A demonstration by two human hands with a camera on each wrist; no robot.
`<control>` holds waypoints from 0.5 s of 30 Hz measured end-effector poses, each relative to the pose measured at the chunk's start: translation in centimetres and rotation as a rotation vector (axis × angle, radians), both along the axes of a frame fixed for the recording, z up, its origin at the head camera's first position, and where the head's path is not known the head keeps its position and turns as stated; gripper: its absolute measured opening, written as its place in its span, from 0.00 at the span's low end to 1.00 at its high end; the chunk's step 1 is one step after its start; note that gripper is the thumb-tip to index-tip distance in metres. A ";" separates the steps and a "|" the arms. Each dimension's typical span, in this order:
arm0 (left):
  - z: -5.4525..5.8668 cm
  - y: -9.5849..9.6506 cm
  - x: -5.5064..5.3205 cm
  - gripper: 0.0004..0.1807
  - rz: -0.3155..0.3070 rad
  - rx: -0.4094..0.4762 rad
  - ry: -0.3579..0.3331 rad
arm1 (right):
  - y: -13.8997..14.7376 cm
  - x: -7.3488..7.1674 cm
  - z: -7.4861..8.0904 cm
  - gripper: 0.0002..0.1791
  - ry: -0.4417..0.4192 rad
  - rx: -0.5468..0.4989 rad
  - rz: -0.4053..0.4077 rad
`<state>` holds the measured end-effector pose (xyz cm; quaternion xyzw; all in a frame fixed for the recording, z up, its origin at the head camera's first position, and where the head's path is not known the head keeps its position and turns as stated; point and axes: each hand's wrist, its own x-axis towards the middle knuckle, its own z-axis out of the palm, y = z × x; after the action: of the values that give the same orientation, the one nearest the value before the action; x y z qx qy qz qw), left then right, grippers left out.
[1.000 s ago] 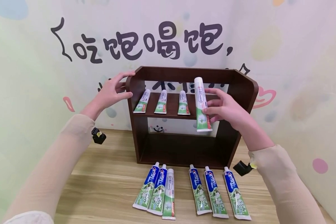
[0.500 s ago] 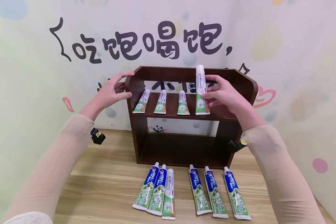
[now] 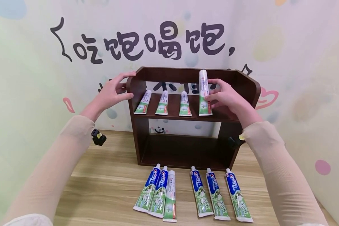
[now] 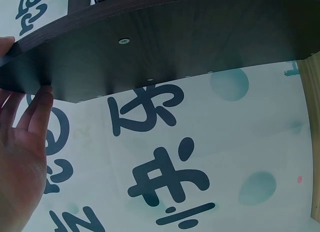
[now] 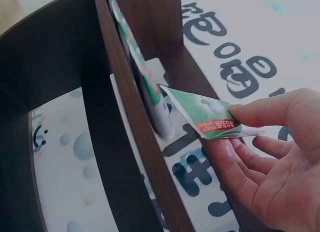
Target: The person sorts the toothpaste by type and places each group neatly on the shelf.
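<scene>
White-green toothpaste tube [image 3: 203, 89] pinched in half-closed R hand [image 3: 225, 96], by upper tier of brown rack [image 3: 172, 74], 3 similar tubes [image 3: 162, 103] left of that hand, L hand [image 3: 110, 91] gripping rack's side, blue-green tubes [image 3: 198, 191] on bench [image 3: 101, 188] below.

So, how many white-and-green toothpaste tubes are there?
5: three tubes on the upper shelf, one in the right hand, one on the table. That hand could hide another.

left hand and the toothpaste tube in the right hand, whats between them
In the head view: the rack's left side panel, which the left hand touches, then three white-and-green tubes on the upper shelf.
</scene>
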<state>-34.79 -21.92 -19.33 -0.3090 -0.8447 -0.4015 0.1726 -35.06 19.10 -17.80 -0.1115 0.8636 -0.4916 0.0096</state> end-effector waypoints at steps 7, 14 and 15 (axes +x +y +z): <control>0.0 0.0 0.0 0.37 0.008 -0.006 0.005 | 0.5 -0.3 -0.9 0.42 -0.009 0.026 0.004; 0.0 0.0 0.0 0.37 0.007 -0.003 0.009 | 1.0 -0.6 -1.6 0.45 -0.009 0.027 0.026; 0.0 0.0 0.0 0.37 0.007 -0.004 0.010 | 1.1 -0.6 -1.6 0.45 -0.012 0.031 0.028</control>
<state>-34.83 -21.91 -19.37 -0.3081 -0.8458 -0.3978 0.1775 -35.68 20.19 -19.44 -0.1202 0.8693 -0.4788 0.0233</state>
